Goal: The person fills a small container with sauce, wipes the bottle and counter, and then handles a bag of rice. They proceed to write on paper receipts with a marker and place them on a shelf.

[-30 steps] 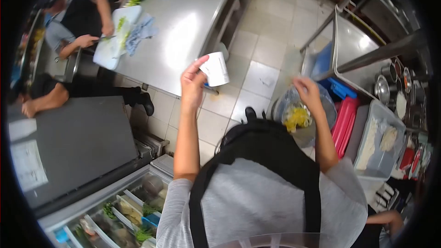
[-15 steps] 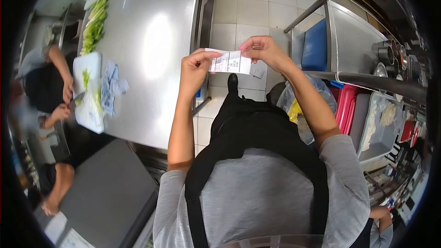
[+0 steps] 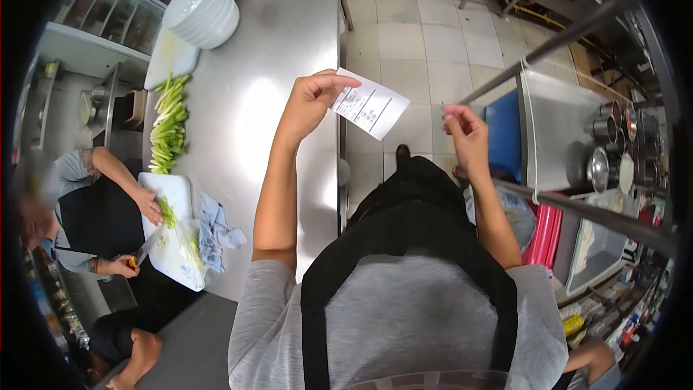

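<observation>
My left hand [image 3: 314,105] pinches a small white receipt [image 3: 375,112] by its upper left corner, thumb and index finger closed on the paper. The slip hangs tilted over the tiled floor beside the counter edge, with dark print and lines on it too small to read. Apart from the paper, to its right, my right hand [image 3: 465,133] is raised with loosely curled fingers and nothing visible in it. It is near the rail of the metal rack.
Left is a steel counter [image 3: 253,50] with stacked white bowls [image 3: 202,11], chopped greens [image 3: 170,126], a cutting board [image 3: 180,202] and a blue cloth [image 3: 216,235]. A co-worker [image 3: 97,213] there holds a knife [image 3: 148,245]. A metal rack rail [image 3: 577,213] runs along my right.
My right hand has let go of the receipt and moved right and down. The receipt, now only in my left hand, has tilted. My view has shifted along the counter.
</observation>
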Available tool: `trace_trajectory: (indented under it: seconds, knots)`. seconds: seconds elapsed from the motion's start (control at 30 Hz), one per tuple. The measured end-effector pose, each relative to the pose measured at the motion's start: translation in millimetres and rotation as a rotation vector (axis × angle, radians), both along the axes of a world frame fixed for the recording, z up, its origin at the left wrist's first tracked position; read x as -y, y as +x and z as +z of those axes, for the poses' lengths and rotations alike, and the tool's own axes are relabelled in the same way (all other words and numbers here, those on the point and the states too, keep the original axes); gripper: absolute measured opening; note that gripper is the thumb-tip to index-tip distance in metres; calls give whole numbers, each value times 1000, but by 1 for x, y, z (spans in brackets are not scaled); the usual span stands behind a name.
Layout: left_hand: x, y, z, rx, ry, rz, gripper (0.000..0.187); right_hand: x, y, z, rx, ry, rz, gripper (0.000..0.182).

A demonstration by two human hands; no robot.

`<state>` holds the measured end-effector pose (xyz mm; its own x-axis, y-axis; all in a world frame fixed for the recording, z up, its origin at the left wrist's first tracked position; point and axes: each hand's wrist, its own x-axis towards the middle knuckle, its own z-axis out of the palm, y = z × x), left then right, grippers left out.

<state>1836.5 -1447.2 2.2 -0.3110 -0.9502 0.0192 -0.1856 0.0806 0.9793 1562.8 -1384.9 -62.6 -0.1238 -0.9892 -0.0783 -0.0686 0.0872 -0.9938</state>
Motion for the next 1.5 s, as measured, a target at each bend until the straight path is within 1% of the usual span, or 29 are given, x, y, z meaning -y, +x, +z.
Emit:
trace_trajectory:
  seconds: [0.03, 0.1, 0.13, 0.2, 0.23, 0.27, 0.37, 0.4, 0.47, 0.53, 0.6, 0.63, 0.67, 0.73, 0.8, 0.87, 0.93, 1.0, 1.07, 1.13, 1.17, 1.2, 1.27, 1.33, 1.37, 1.4, 1.43, 1.47, 1.5]
  knots:
    - [11, 2, 7, 14, -7, -8, 30, 12, 7, 0, 1, -14, 16, 13]
    - [33, 4, 16, 21, -38, 17, 30, 39, 25, 2, 9, -162, 152, 11]
    - [41, 5, 20, 28, -58, 24, 30, 51, 31, 6, 18, -173, 178, 11]
    - [64, 12, 23, 41, -82, 55, 30, 81, 41, 17, -163, -390, 215, 12]
    - [76, 14, 26, 43, -100, 57, 30, 97, 43, 20, -215, -513, 241, 16]
    - [89, 15, 30, 54, -116, 88, 30, 114, 46, 23, -200, -534, 267, 16]
    - [122, 15, 42, 112, -123, 155, 30, 163, 48, 28, -207, -718, 222, 25]
    - [133, 12, 46, 106, -131, 191, 29, 179, 47, 28, -180, -732, 250, 25]
    - [153, 12, 58, 120, -158, 257, 29, 213, 42, 31, -235, -844, 299, 25]
    - [174, 9, 65, 176, -155, 299, 29, 245, 42, 39, -186, -866, 390, 25]
    - [192, 9, 68, 184, -176, 336, 27, 268, 47, 46, -137, -921, 534, 24]
    - [199, 10, 70, 170, -192, 368, 26, 279, 53, 45, -119, -891, 580, 24]
    - [205, 12, 73, 155, -209, 403, 25, 289, 59, 45, -110, -890, 595, 24]
    - [215, 19, 77, 153, -212, 445, 24, 309, 75, 45, -60, -1054, 635, 27]
    - [223, 31, 78, 214, -183, 498, 24, 323, 92, 44, -31, -1056, 668, 29]
    - [228, 45, 76, 206, -221, 521, 24, 330, 107, 43, -35, -1136, 643, 29]
    - [231, 55, 73, 191, -259, 531, 23, 335, 118, 45, -75, -1131, 645, 29]
    - [236, 65, 75, 187, -284, 563, 25, 347, 134, 56, -245, -1301, 515, 28]
    - [235, 76, 76, 163, -302, 600, 25, 357, 153, 55, -258, -1341, 515, 27]
    - [233, 89, 75, 102, -320, 632, 24, 368, 177, 60, -342, -1456, 527, 27]
    - [228, 95, 77, 158, -323, 654, 22, 376, 191, 59, -302, -1488, 566, 28]
    - [224, 102, 74, 158, -315, 705, 21, 383, 203, 64, -279, -1517, 561, 28]
    - [213, 114, 72, 168, -321, 805, 21, 395, 230, 77, -207, -1555, 666, 26]
    - [196, 127, 68, -20, -211, 912, 21, 404, 261, 96, -141, -1649, 642, 29]
    - [187, 133, 66, -15, -227, 942, 21, 407, 274, 103, -113, -1694, 753, 32]
    - [177, 139, 63, -70, -151, 1020, 22, 411, 288, 109, -85, -1732, 864, 36]
    - [167, 142, 64, -127, -75, 1096, 24, 410, 305, 121, 37, -1799, 843, 39]
    - [157, 143, 65, -122, -89, 1125, 24, 410, 324, 128, 67, -1814, 857, 39]
    - [147, 140, 71, -238, -162, 1224, 27, 410, 343, 134, 79, -1747, 909, 37]
